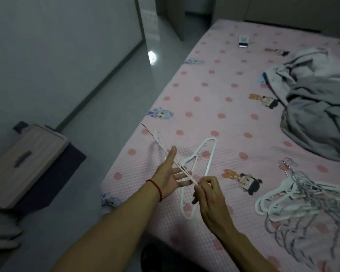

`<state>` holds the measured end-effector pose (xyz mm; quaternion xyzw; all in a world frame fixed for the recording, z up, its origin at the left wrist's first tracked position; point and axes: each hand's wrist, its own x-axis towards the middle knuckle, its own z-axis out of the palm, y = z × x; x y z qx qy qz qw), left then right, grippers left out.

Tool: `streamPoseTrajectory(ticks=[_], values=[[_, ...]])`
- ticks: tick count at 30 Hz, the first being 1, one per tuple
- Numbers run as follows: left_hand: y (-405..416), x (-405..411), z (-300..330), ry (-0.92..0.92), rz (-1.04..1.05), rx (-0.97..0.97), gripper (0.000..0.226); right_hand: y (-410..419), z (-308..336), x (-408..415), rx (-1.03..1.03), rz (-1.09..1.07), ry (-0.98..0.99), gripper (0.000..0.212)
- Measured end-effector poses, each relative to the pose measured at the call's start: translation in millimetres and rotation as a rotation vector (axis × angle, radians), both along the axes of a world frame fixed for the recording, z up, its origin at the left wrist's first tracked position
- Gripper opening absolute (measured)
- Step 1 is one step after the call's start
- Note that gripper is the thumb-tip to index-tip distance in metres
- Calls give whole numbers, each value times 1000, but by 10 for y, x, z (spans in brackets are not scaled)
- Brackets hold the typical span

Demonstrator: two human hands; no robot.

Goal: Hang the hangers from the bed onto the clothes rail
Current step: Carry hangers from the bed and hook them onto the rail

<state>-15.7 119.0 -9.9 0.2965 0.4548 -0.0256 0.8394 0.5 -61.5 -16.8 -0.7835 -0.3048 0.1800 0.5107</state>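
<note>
The held hangers (166, 152) are a thin bunch seen edge-on, slanting up and left above the corner of the bed (214, 99), so only a pale narrow line shows. The right hand (210, 195) pinches their near end between curled fingers and thumb. The left hand (168, 174) lies palm up beneath them with fingers straight and spread, supporting the bunch rather than gripping it.

By their look they are light, stiff plastic or coated wire, smooth and likely a little slippery against each other. A bunch like this would probably fan apart or snag unless held together near the hooks, which is the sensible place to take hold for the rail. The hooks of this bunch cannot be made out clearly.

Directly under the hands a single white hanger (199, 163) lies flat on the bed, a slim rounded triangle. Further right, near the bed's near edge, sits a pile of hangers (294, 199), white ones and grey wiry ones tangled together, with metal hooks sticking up at the top. Pulling one free would likely drag its neighbours.

The bed cover is pink, waffle-textured cloth with dots and cartoon figures. A crumpled grey blanket (314, 99) lies soft and bulky on the far right. A small flat phone-like object (243, 41) rests near the head of the bed. The clothes rail is not in view.
</note>
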Motion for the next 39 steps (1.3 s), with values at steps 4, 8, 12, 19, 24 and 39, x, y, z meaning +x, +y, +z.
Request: streamPoseTrajectory(ticks=[4,8,12,19,24,39], values=[[111,-384,453,45,158,78,54,106,291,-231,-42,301,-58,23],[200,-1099,762,128,213,311,56,458,760,-174,-62,529,-199,27],[117,-2018,1173,141,350,431,33,1294,1760,-501,147,750,-306,45],[-410,-3565,1772,245,572,574,52,2128,2841,-1981,351,1359,-492,74],[-992,-4628,2069,289,762,604,35,2012,3052,-3276,461,1506,-525,59],[-3319,-7751,2208,472,1502,311,54,137,2700,-7045,144,2016,-395,37]])
